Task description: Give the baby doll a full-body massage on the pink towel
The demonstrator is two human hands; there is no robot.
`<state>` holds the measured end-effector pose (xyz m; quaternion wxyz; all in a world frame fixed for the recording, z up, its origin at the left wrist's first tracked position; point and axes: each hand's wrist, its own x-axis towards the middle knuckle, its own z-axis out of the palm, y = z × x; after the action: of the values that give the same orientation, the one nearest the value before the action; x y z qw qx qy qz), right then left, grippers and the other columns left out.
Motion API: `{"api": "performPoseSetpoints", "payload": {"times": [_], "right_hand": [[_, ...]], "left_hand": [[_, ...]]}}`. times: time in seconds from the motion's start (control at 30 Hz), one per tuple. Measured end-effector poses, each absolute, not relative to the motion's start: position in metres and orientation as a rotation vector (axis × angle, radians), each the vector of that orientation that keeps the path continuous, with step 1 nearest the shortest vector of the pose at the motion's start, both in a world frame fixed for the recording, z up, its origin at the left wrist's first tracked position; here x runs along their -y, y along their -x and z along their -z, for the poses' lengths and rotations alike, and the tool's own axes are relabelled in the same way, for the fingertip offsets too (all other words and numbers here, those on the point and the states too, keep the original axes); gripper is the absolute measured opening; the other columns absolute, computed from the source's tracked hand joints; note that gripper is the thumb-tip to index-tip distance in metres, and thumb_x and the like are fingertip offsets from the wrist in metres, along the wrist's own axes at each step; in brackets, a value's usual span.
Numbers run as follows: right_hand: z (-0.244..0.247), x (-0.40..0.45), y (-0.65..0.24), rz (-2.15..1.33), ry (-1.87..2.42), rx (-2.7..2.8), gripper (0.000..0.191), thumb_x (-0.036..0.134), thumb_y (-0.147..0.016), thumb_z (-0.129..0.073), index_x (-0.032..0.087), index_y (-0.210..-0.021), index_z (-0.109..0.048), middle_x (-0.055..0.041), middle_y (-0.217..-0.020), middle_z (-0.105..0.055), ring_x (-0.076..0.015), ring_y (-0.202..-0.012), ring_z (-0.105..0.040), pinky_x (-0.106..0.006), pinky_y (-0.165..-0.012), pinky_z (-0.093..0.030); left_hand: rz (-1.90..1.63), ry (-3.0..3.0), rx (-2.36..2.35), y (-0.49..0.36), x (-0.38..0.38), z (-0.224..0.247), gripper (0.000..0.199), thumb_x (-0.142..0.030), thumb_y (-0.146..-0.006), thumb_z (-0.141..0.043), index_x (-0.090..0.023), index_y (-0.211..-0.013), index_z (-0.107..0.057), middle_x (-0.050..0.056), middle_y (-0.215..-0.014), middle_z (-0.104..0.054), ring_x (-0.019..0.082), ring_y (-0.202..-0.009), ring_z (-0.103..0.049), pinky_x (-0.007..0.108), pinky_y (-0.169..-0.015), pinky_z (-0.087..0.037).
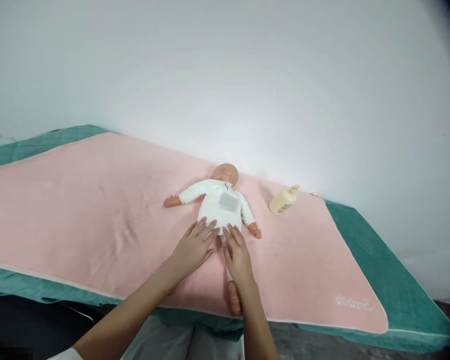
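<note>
A baby doll (213, 201) with a white cloth body lies on a pink mat (300, 265), its head toward the wall and its arms spread. A grey-white patch shows on its upper body. My left hand (195, 248) rests on the left side of the doll's lower body, fingers spread out flat. Beside it, my right hand (239, 257) lies on the right side of the lower body with its fingers stretched forward. The hands and forearms hide much of the doll's legs; one foot shows by my right wrist.
A cream pump bottle (283, 201) stands tilted-looking on the mat, right of the doll. Green padded cloth (382, 265) shows around the mat's edges. A white wall (225, 75) rises behind. The table's front edge runs just before my lap.
</note>
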<state>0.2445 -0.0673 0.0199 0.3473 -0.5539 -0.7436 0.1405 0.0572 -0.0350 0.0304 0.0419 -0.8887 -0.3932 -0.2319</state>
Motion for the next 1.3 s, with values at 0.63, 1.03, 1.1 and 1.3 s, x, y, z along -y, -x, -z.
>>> {"api": "performPoseSetpoints", "payload": {"times": [0.63, 1.03, 1.1, 1.3], "right_hand": [[-0.021, 0.070, -0.250, -0.522, 1.420, 2.004, 0.053, 0.022, -0.095, -0.042, 0.027, -0.147, -0.037, -0.0035, -0.157, -0.031, -0.0223, -0.148, -0.021, -0.051, -0.120, -0.025], [-0.043, 0.051, -0.258, -0.406, 1.311, 1.838, 0.038, 0.026, -0.096, -0.044, 0.025, -0.130, -0.059, -0.0064, -0.137, -0.058, -0.0224, -0.133, -0.048, -0.048, -0.113, -0.038], [-0.043, 0.045, -0.258, -0.375, 1.291, 1.868, 0.036, 0.024, -0.096, -0.044, 0.024, -0.128, -0.062, -0.0060, -0.134, -0.060, -0.0220, -0.129, -0.051, -0.048, -0.113, -0.039], [-0.026, 0.038, -0.257, -0.370, 1.284, 1.853, 0.036, 0.018, -0.094, -0.044, 0.022, -0.123, -0.065, -0.0065, -0.129, -0.064, -0.0216, -0.127, -0.053, -0.047, -0.110, -0.042]], "left_hand": [[0.569, 2.846, 1.240, -0.051, 0.035, -0.016, 0.057, -0.028, -0.091, -0.051, -0.016, -0.146, -0.040, 0.011, -0.156, -0.032, 0.033, -0.147, -0.017, 0.047, -0.113, -0.031], [0.624, 2.932, 1.095, -0.032, 0.003, -0.065, 0.054, -0.051, -0.093, -0.048, -0.020, -0.137, -0.051, 0.011, -0.141, -0.053, 0.032, -0.134, -0.042, 0.048, -0.108, -0.036], [0.655, 2.943, 1.068, -0.041, -0.003, -0.069, 0.049, -0.050, -0.093, -0.049, -0.018, -0.130, -0.057, 0.011, -0.133, -0.059, 0.031, -0.128, -0.048, 0.047, -0.105, -0.039], [0.750, 2.921, 1.169, -0.060, -0.006, -0.053, 0.039, -0.040, -0.092, -0.056, -0.015, -0.121, -0.061, 0.013, -0.124, -0.061, 0.028, -0.118, -0.052, 0.044, -0.102, -0.042]]}}
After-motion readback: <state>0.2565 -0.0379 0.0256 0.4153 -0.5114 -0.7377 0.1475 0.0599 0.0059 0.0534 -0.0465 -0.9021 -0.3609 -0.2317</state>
